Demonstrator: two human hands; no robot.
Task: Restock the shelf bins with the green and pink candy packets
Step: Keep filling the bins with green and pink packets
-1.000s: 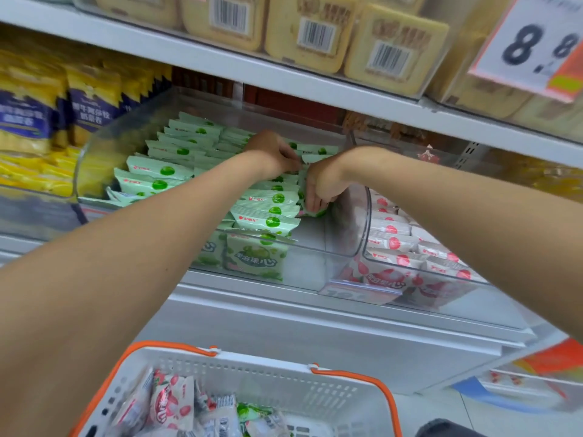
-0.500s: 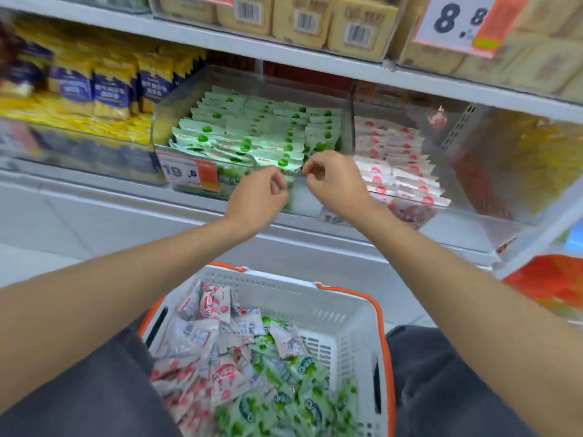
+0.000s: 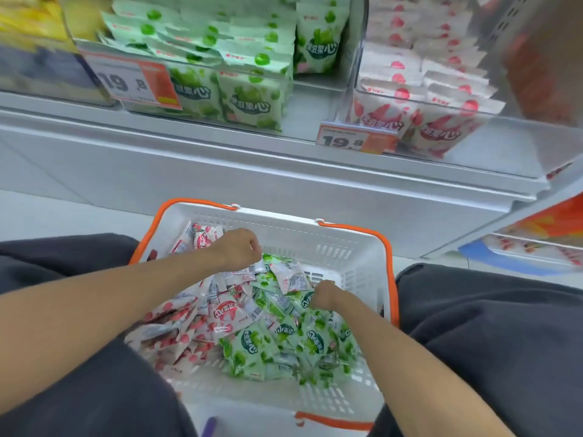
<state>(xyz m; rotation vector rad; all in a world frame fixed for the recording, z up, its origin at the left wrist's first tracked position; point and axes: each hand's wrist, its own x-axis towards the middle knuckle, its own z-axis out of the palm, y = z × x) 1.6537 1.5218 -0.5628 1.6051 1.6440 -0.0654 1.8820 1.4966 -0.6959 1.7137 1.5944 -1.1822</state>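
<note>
Nearest to us, our dark trouser legs (image 3: 492,348) frame a white basket (image 3: 331,247) with orange handles, which sits between our knees. Both our forearms reach down into it. The basket holds a loose heap of candy packets: the pink packets (image 3: 186,320) lie mostly on the left side, the green packets (image 3: 252,348) mostly on the right and front.

Our left hand (image 3: 238,249) rests at the far edge of the heap with its fingers curled down onto the packets; whether it pinches one, we cannot tell. Our right hand (image 3: 323,294) is closed into a loose fist among the green packets near the right wall, and what it grasps, if anything, is hidden.

Beyond the basket runs the pale shelf front (image 3: 220,165). Above it, a clear bin (image 3: 315,99) holds rows of green packets, with a gap at its right front. Just to the right, a second bin (image 3: 473,118) holds pink ones. Each bin carries a price tag (image 3: 132,82) reading 19.8.
</note>
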